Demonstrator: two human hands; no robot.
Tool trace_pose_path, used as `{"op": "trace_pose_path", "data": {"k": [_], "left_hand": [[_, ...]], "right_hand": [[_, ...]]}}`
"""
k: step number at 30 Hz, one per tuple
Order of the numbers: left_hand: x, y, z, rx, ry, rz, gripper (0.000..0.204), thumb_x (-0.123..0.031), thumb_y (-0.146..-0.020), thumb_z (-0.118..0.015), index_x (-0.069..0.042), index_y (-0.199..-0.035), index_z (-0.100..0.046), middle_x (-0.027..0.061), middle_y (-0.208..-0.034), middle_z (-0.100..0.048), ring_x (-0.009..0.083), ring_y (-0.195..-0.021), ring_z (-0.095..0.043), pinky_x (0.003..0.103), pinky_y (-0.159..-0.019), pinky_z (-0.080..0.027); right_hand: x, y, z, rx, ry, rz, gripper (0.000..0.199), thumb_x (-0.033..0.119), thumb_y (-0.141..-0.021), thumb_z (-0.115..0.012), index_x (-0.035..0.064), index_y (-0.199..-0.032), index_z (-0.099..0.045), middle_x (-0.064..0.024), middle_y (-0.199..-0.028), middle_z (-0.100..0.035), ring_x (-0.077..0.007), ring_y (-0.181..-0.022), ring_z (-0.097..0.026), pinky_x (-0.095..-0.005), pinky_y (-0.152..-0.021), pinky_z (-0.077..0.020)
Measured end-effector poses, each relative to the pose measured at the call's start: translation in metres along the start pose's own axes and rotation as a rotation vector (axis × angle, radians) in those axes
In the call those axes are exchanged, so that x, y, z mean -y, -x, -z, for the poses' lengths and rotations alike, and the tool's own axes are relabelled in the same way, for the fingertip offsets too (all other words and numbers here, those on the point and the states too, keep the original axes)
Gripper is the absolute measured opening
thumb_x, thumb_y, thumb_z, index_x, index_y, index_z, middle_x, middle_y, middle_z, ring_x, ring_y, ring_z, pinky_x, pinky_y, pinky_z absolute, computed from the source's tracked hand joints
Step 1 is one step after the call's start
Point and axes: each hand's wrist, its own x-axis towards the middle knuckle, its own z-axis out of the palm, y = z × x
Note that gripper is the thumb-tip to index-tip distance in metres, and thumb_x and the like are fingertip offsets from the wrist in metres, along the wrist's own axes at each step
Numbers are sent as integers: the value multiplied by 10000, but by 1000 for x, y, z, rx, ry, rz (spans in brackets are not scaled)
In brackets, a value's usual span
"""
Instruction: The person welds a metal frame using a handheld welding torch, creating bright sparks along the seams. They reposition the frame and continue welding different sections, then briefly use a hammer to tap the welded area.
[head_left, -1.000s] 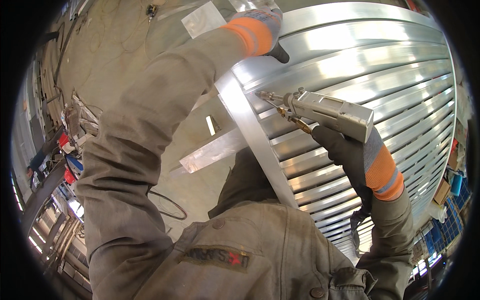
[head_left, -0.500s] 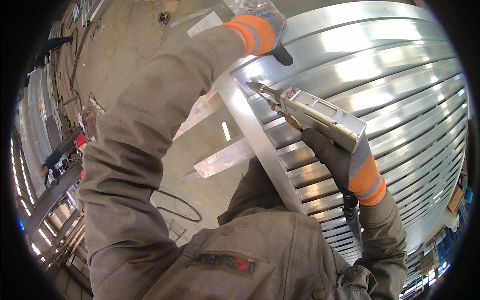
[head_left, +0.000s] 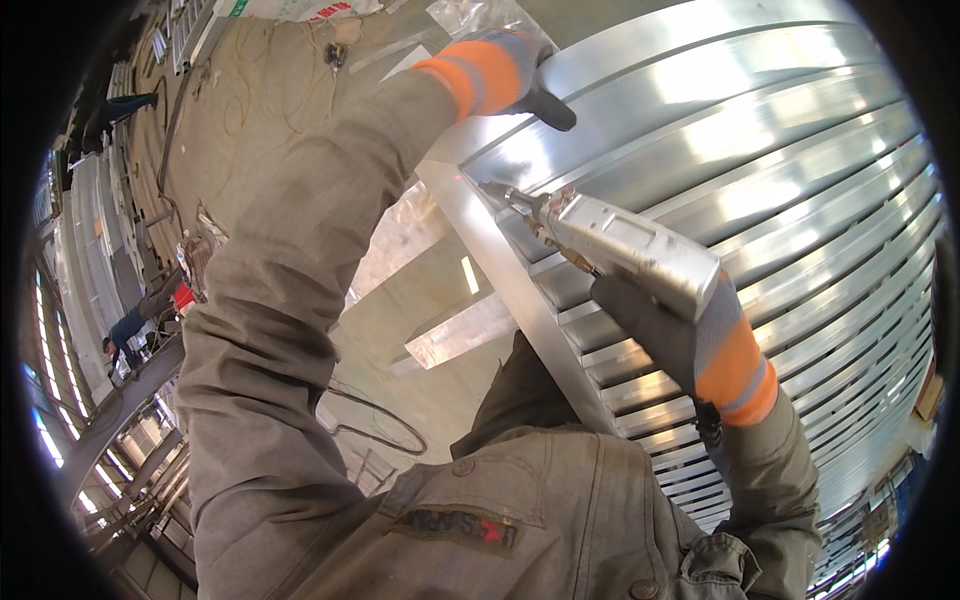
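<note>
The right hand (head_left: 665,335) is wrapped closed around a silver box-bodied tool (head_left: 640,245), which reaches up and leftward past the fingers. Its nozzle (head_left: 515,198) sits nearer the left bar (head_left: 520,290) than a second ago, apparently lining up with the corner joint; contact is unclear. The left hand (head_left: 500,75) rests at the upper-left corner of the slatted panel (head_left: 650,150), thumb spread, fingertips hidden; its grip cannot be told.

Silvery tool (head_left: 635,248) — over slatted panel (head_left: 700,130)

Free room over slats (head_left: 740,130), beyond tool (head_left: 640,248)
</note>
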Motion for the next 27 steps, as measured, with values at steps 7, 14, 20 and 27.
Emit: {"op": "trace_pose_path", "data": {"k": [7,14,20,27], "left_hand": [[87,70,-35,-588,967,248,537,-459,-1060,-828,-51,-1409,-803,57,-1191,-824,183,-1102,-786,338,-873,-620],[24,171,-192,-973,1491,678,434,-383,-1128,-769,-36,-1385,-721,72,-1232,-748,164,-1105,-721,343,-806,-596],[9,155,-183,-1195,644,386,499,-343,-1141,-729,44,-1455,-695,221,-1385,-744,393,-1221,-731,461,-1066,-593],[64,61,-63,-479,473,90,564,-530,-1167,-621,-39,-1384,-793,205,-1321,-826,359,-1193,-784,443,-1083,-579]], "right_hand": [[25,60,28,-216,281,14,570,134,-987,-890,-32,-1490,-679,-206,-1152,-830,-332,-1012,-844,-417,-903,-656],[-37,16,72,-793,761,142,586,106,-1092,-779,34,-1644,-598,-206,-1341,-780,-322,-1200,-791,-433,-1047,-625],[-106,-33,100,-1069,672,-16,688,318,-1091,-823,50,-1676,-579,-216,-1341,-784,-357,-1196,-792,-461,-1014,-626],[-126,-43,101,-1098,885,-208,694,395,-1070,-825,125,-1667,-596,-219,-1295,-776,-437,-1199,-770,-511,-1019,-620]]}}
